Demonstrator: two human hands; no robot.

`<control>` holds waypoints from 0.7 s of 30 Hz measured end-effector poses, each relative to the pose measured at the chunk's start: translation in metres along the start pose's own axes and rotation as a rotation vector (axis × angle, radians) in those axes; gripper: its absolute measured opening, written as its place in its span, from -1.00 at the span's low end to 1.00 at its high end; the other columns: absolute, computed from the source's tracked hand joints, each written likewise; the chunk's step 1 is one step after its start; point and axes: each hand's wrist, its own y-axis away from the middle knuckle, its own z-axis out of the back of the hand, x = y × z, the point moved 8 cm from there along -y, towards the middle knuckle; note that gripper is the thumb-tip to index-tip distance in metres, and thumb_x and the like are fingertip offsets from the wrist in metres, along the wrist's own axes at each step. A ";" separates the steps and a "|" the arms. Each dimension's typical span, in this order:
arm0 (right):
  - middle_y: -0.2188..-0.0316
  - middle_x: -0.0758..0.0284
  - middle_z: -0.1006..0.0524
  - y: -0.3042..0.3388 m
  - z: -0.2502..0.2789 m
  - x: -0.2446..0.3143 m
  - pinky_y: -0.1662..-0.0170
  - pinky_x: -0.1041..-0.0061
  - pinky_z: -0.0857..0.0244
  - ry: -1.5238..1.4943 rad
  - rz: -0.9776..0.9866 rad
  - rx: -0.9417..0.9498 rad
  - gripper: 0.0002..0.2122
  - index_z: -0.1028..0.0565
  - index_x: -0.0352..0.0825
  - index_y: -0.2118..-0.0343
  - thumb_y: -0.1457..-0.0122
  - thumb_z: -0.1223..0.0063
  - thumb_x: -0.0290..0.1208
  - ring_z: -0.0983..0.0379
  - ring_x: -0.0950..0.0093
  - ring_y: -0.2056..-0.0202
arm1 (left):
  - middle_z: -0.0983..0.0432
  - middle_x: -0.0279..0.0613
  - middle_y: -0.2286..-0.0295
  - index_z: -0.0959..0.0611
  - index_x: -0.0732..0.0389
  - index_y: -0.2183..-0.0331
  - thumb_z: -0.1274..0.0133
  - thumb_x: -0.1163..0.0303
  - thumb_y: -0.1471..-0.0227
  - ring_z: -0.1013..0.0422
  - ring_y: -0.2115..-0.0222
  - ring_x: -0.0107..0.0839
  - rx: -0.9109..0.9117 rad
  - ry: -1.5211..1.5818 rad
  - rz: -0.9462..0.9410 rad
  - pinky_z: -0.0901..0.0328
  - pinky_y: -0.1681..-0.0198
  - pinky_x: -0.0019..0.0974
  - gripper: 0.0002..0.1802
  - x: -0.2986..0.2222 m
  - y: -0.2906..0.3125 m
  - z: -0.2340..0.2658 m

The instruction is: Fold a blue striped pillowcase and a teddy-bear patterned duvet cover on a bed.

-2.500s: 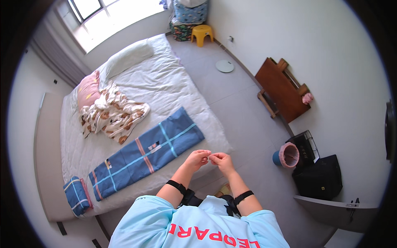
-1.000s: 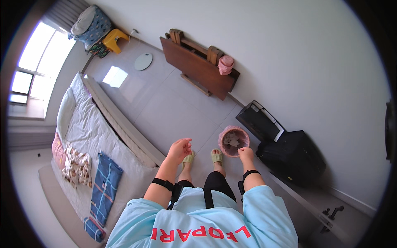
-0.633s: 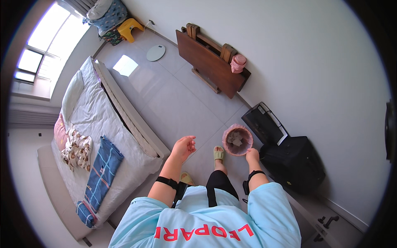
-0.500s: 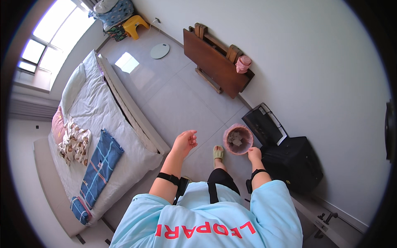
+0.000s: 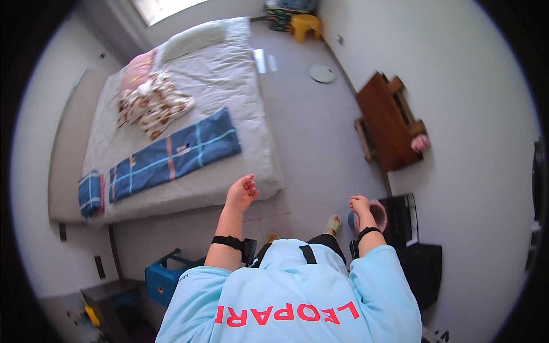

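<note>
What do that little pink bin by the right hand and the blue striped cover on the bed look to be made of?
The pink bin looks like moulded plastic: smooth, evenly coloured rim, though the right hand partly hides it. The blue striped cover looks like soft woven cloth, probably cotton: matte, lying flat with gentle creases on the bed.

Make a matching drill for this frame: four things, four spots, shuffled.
Things:
1. blue plaid blanket
2. yellow stool
3. pink bin
4. blue crate

Places:
A. on the floor by the right hand
B. far end of the room, past the foot of the wall
C. spread on the bed
D. on the floor under the left forearm, beside the bed

Pairs: 1-C, 2-B, 3-A, 4-D
</note>
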 end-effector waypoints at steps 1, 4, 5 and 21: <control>0.55 0.35 -0.49 0.004 -0.031 0.026 0.61 0.60 -0.23 0.028 0.044 0.045 -0.84 -0.45 -0.36 0.32 -0.01 0.10 -0.55 -0.38 0.57 0.61 | -0.39 -0.37 0.63 -0.51 0.16 0.39 0.03 0.37 0.01 -0.30 0.61 -0.49 -0.008 0.052 -0.041 -0.27 0.45 -0.35 -0.89 -0.018 0.011 0.026; 0.49 0.34 -0.49 0.028 -0.128 0.089 0.58 0.63 -0.25 0.035 -0.024 0.266 -0.80 -0.44 -0.35 0.27 0.01 0.08 -0.54 -0.39 0.57 0.57 | -0.39 -0.37 0.63 -0.52 0.15 0.39 0.04 0.37 0.00 -0.30 0.61 -0.48 -0.116 0.156 -0.164 -0.27 0.45 -0.35 -0.89 -0.069 0.052 0.102; 0.49 0.34 -0.49 0.041 -0.160 0.117 0.58 0.63 -0.25 0.062 0.005 0.303 -0.80 -0.44 -0.35 0.27 0.01 0.08 -0.54 -0.39 0.57 0.57 | -0.39 -0.37 0.63 -0.52 0.14 0.38 0.05 0.37 0.00 -0.30 0.61 -0.48 -0.175 0.190 -0.206 -0.27 0.45 -0.35 -0.89 -0.084 0.067 0.129; 0.08 0.24 -0.35 0.017 -0.505 0.257 0.08 0.46 -0.25 -0.361 -0.300 0.548 -0.58 -0.28 -0.29 0.03 -0.05 -0.04 -0.28 -0.30 0.40 0.07 | -0.40 -0.37 0.63 -0.54 0.15 0.42 0.05 0.38 0.02 -0.30 0.63 -0.51 -0.455 0.394 -0.306 -0.30 0.47 -0.35 -0.89 -0.189 0.065 0.331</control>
